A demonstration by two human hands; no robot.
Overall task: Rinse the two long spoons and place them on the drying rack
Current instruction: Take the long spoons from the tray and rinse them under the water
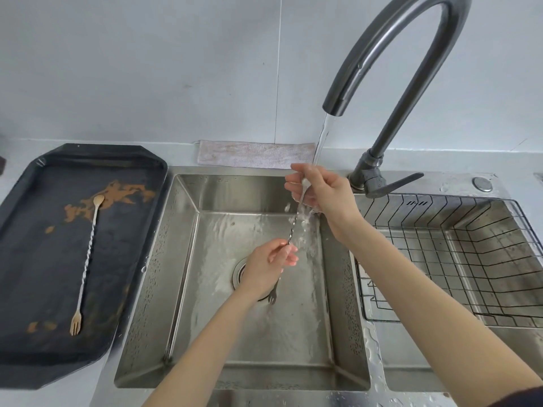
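Note:
One long twisted spoon (294, 224) stands nearly upright over the sink (188, 259), under running water from the faucet (390, 83). My left hand (269, 265) grips its lower shaft, and its fork end pokes out below the hand. My right hand (320, 192) is closed around the bowl end at the top, in the stream. A second long spoon (88, 259), gold with a fork tip, lies on the black tray (35, 333) at the left among brown smears. The wire drying rack (458, 259) sits in the right basin and holds nothing.
A folded cloth (255, 154) lies behind the sink against the wall. The faucet lever (393, 186) points right above the rack. Water droplets cover the divider between the basins. A round button (482, 183) sits at the back right.

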